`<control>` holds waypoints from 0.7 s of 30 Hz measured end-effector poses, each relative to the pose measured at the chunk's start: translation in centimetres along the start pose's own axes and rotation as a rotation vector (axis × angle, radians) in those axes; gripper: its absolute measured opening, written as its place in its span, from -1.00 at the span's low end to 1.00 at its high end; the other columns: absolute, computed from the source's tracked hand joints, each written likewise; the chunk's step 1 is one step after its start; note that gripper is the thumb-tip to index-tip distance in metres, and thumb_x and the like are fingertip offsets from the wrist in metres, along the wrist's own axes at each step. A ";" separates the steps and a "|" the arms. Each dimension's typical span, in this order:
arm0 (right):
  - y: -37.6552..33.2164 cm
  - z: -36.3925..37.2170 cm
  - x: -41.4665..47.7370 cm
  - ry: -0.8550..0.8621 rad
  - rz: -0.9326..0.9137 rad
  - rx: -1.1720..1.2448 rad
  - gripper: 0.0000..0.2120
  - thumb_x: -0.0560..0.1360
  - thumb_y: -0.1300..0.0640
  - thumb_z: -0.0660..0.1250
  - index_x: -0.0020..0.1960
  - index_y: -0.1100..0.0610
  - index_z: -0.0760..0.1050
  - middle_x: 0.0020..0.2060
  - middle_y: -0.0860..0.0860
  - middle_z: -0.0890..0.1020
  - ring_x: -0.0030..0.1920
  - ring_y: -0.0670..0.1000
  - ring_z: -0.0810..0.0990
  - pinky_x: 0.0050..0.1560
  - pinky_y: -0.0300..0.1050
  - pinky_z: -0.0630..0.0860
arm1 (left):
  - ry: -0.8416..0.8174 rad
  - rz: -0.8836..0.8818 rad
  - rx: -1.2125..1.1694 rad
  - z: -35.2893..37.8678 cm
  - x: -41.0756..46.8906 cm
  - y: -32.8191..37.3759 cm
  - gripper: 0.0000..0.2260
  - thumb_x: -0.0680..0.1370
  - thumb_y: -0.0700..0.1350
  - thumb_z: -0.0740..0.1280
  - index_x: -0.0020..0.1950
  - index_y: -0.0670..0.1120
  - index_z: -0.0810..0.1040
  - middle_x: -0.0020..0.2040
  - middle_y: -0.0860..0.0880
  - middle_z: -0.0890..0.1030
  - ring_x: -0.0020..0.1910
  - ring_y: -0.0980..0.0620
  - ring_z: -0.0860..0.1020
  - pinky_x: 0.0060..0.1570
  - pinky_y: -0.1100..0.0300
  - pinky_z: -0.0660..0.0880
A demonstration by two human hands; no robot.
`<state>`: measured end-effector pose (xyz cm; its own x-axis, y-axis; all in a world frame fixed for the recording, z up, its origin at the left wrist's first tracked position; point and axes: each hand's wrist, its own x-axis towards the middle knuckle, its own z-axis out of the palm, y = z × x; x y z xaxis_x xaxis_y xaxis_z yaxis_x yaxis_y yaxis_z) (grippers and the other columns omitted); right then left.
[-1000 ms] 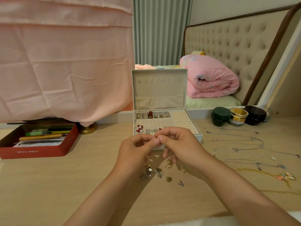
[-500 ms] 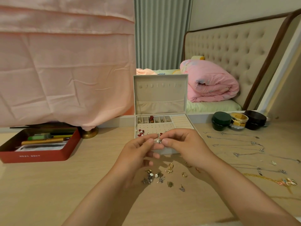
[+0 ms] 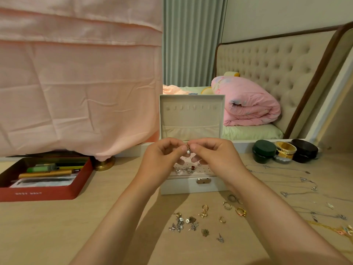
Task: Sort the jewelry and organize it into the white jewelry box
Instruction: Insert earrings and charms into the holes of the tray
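The white jewelry box [image 3: 177,185] stands open at the table's middle, lid upright, with several earrings [image 3: 186,169] pinned in its tray. Above the tray, my left hand [image 3: 159,162] and my right hand [image 3: 217,159] meet fingertip to fingertip and together pinch a small pearl drop earring [image 3: 188,151], which hangs between them. Loose earrings and rings [image 3: 193,222] lie scattered on the table in front of the box. Thin chain necklaces [image 3: 298,181] are laid out to the right.
A red box [image 3: 45,195] of pens sits at the left. Dark round jars and a gold tin [image 3: 284,151] stand at the back right. A brass base [image 3: 104,165] sits under a hanging pink cloth [image 3: 76,83]. A bed lies beyond the table.
Both hands rose from just above the loose pile to over the box tray, and the pearl earring now dangles visibly between the fingertips. The view has tilted down and drawn closer.
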<state>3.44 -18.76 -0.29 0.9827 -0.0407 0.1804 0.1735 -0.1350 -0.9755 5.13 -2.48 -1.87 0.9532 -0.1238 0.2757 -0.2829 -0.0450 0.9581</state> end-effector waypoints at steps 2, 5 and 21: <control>-0.2 0.4 1.0 -0.024 0.077 0.001 -0.90 0.57 0.08 0.42 -0.02 0.01 0.72 -0.13 -0.05 0.75 -0.19 -0.07 0.68 -0.13 -0.16 0.55 | 0.039 0.081 0.064 -0.1 0.8 -0.7 -0.97 0.55 -0.13 0.44 -0.09 -0.05 0.67 -0.25 0.02 0.67 -0.30 0.10 0.51 -0.31 0.19 0.46; -0.1 0.9 2.4 -0.058 0.141 -0.065 -0.88 0.57 0.06 0.41 -0.01 0.05 0.71 -0.11 -0.05 0.75 -0.19 -0.06 0.70 -0.21 -0.15 0.53 | 0.074 0.116 0.078 -0.1 1.7 -2.0 -0.94 0.55 -0.14 0.43 -0.09 0.01 0.66 -0.24 0.08 0.68 -0.29 0.11 0.48 -0.22 0.05 0.50; 1.9 2.4 6.7 -0.082 -0.065 -0.513 -0.83 0.47 0.15 0.53 0.04 -0.02 0.74 -0.22 -0.12 0.72 -0.37 -0.25 0.56 -0.27 -0.30 0.49 | 0.123 0.122 0.497 -3.5 3.8 -4.9 -0.98 0.52 -0.03 0.43 -0.07 0.09 0.65 -0.14 0.17 0.64 -0.22 0.21 0.52 -0.15 0.24 0.42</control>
<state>10.50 -16.92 -1.23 0.9763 0.0588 0.2082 0.2010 -0.6027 -0.7722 10.47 0.71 -5.27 0.9073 -0.0419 0.4185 -0.3804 -0.5059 0.7742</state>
